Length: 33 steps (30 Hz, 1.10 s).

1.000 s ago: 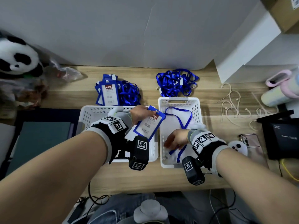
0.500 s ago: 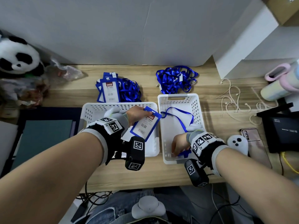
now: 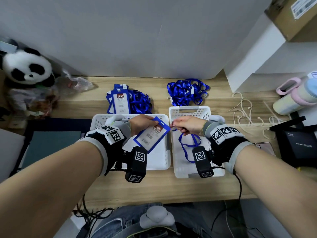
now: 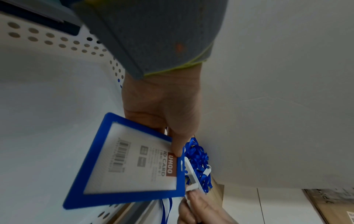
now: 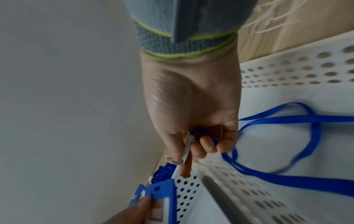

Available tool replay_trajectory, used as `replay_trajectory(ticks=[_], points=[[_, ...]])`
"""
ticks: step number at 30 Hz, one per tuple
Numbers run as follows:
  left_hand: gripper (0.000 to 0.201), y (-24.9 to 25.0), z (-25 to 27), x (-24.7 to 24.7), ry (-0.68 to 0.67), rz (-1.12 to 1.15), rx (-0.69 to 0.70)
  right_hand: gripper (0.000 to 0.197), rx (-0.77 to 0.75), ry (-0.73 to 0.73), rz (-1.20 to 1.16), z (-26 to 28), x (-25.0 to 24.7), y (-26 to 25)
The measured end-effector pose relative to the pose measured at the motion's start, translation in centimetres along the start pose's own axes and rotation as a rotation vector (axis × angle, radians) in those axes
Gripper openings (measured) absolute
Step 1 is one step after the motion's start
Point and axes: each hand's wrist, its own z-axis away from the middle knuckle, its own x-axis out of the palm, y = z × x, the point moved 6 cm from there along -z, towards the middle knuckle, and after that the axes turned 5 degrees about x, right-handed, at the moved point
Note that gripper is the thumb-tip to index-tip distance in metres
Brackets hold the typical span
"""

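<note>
Over the left rim of the right basket (image 3: 188,109), your left grip (image 3: 142,124) pinches the blue badge holder (image 3: 151,135) and your right grip (image 3: 187,125) pinches the lanyard clip (image 5: 188,144) beside its slot (image 3: 162,123), so the next move is probably threading that clip through.

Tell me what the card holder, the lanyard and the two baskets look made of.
Card holder: likely rigid plastic, blue frame, clear window. Lanyard: seemingly satin ribbon, limp, slight sheen. Left basket, right basket: probably moulded white plastic, perforated walls.

Wooden desk (image 3: 154,186), left basket (image 3: 99,120), right basket (image 3: 188,109), lanyard pile (image 3: 187,91), badge stack (image 3: 121,102)
</note>
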Motion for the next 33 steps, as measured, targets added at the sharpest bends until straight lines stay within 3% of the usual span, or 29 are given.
replay_trajectory(ticks=[5,9,14,20,33], points=[[0.006,0.2,1.2,-1.7,0.003,-0.025,0.055,0.019,-0.086,0.127,0.190,0.0,0.6,-2.9],[0.008,0.0,2.0,-2.7,-0.035,-0.068,0.099,0.017,-0.106,0.140,0.302,0.0,2.0,-4.2],[0.010,-0.7,2.7,-3.7,-0.034,-0.138,0.128,0.029,-0.079,0.045,0.255,-0.2,4.2,-4.9],[0.011,-0.7,3.6,-4.6,-0.019,-0.196,0.175,0.028,-0.063,-0.039,0.292,0.3,5.4,-5.8],[0.011,-1.6,3.8,-5.5,0.006,-0.182,0.179,0.029,-0.060,-0.046,0.386,0.9,6.8,-6.9]])
